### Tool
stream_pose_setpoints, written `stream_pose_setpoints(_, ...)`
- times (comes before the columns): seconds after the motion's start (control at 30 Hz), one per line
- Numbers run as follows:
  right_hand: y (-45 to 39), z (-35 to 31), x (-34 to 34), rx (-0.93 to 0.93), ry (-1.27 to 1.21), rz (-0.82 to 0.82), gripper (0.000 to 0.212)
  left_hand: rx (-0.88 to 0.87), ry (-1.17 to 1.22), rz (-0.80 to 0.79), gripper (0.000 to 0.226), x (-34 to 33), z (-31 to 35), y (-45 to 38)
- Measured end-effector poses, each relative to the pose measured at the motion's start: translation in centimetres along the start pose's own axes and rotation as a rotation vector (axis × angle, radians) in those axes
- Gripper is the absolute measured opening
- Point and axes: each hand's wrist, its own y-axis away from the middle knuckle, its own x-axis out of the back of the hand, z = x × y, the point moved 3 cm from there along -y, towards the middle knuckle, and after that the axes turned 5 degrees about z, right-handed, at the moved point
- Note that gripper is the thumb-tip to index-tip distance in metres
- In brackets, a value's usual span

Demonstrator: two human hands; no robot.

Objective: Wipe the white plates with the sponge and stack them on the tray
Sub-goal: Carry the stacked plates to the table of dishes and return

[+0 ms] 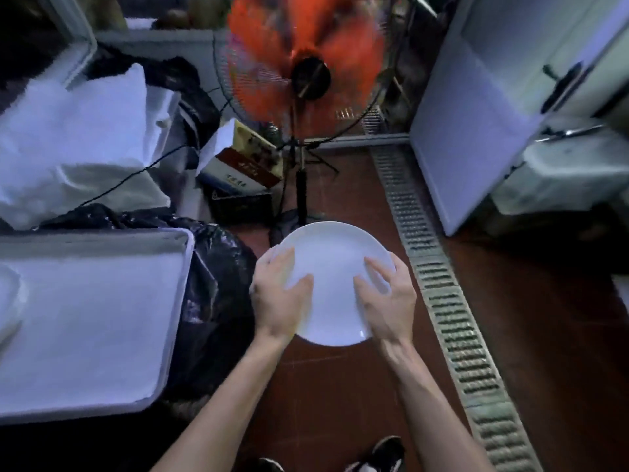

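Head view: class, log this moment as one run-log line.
left hand: holds plate | right hand: holds plate | sponge: not seen | tray: left of plate | step: plate over floor

I count 2 hands, left (279,301) and right (386,303), 1 white plate (335,267) gripped between them, 1 tray (102,301), 1 fan (306,63), 2 shoes (384,453)

a back-of-house commercial kitchen: a floor drain grate (452,301) runs just right of the hands, red floor tiles (531,318) lie below them, a steel tray (102,318) sits left, a standing fan (303,80) ahead, and steel fridge doors (493,97) far right.
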Motion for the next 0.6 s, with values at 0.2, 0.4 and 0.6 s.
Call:
stream_pose_setpoints(0.2,-5.8,4.8,13.5,-0.063,0.030,0.130,0.040,0.024,0.045,-0.166,0.056,-13.7,5.1,5.4)
stream_pose_setpoints(0.4,-10.6,8.5,27.3,-0.045,0.154,0.292,0.034,-0.024,0.097,-0.313,0.054,-26.9,10.7,11.2)
stream_pose_setpoints(0.6,-13.0,11.3,39.9,-0.082,0.180,0.479,0.033,-0.094,0.116,-0.493,0.052,-38.3,15.8,17.4)
